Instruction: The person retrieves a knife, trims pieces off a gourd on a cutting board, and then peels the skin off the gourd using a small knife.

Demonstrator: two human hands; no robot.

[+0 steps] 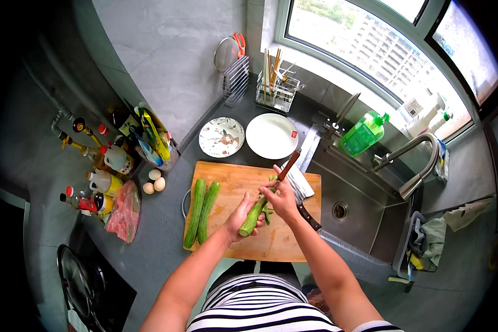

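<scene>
My left hand (242, 218) is closed around a long green gourd (252, 219), perhaps a luffa, tilted above the wooden cutting board (232, 188). My right hand (281, 198) grips a peeler (289, 165) by its brown handle, which points up and away; its working end is hidden by the fingers. Thin green peel (268, 214) hangs beside the gourd. Two more long gourds (195, 213) lie side by side at the board's left. A cleaver (309, 217) with a black handle rests at the right of the board, partly behind my right arm.
Behind the board stand a patterned plate (221, 137) and a white plate (272, 136). Three eggs (154, 182) lie left. The sink (351, 193) with its faucet (415, 185) is at right. Bottles (102, 182) and a stove (88, 288) are at far left.
</scene>
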